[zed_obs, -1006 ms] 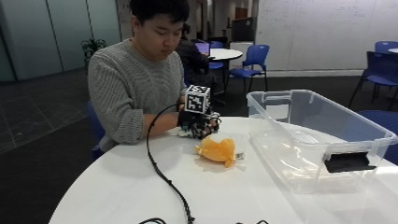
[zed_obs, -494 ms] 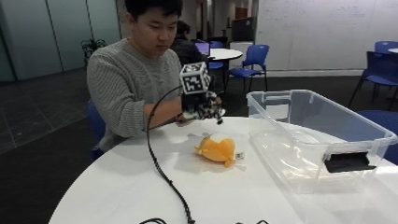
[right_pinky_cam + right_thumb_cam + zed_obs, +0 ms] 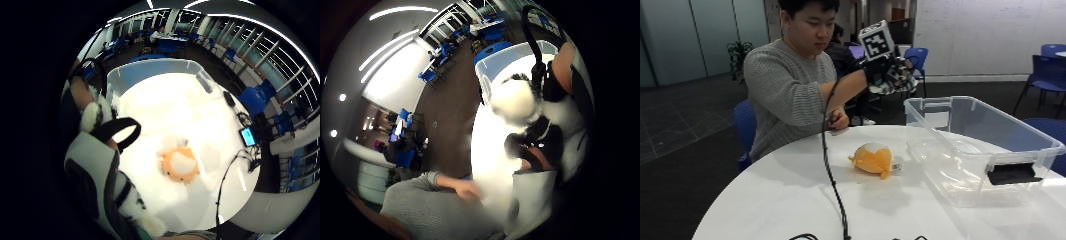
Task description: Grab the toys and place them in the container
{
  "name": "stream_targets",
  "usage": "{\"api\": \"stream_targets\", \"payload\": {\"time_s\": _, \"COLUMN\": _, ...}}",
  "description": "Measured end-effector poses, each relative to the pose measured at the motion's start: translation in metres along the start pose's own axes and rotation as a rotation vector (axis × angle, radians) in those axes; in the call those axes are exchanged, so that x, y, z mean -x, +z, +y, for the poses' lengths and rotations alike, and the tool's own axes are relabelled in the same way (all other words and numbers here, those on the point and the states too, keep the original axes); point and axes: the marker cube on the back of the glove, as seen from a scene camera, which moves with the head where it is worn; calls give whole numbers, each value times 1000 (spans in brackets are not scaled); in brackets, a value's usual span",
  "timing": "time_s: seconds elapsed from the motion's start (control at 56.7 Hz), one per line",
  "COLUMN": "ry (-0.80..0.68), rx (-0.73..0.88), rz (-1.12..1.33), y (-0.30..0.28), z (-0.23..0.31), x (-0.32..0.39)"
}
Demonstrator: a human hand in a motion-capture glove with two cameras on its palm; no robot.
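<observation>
Toy (image 3: 889, 80) in gloved right hand (image 3: 885, 74) mostly covered by fingers; kind not readable. Near edge of bench (image 3: 773, 210) cut off by frame. Far end of container (image 3: 1039, 145) cut off at side. Underside of orange plush (image 3: 871, 159) hidden.

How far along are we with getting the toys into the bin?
Nothing shows inside the clear container yet. The gloved right hand is raised near the container's end, gripping a black-and-white plush toy. The orange plush toy lies on the white table, untouched.
</observation>
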Motion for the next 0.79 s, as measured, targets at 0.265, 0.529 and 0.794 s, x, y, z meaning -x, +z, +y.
{"api": "stream_targets", "payload": {"time_s": 0.265, "ry": 81, "rx": 99, "rz": 52, "y": 116, "z": -145, "x": 14}}
{"api": "stream_targets", "payload": {"time_s": 0.529, "ry": 77, "rx": 259, "rz": 109, "y": 172, "z": -160, "x": -4}}
{"api": "stream_targets", "payload": {"time_s": 0.794, "ry": 65, "rx": 322, "rz": 134, "y": 175, "z": -148, "x": -20}}
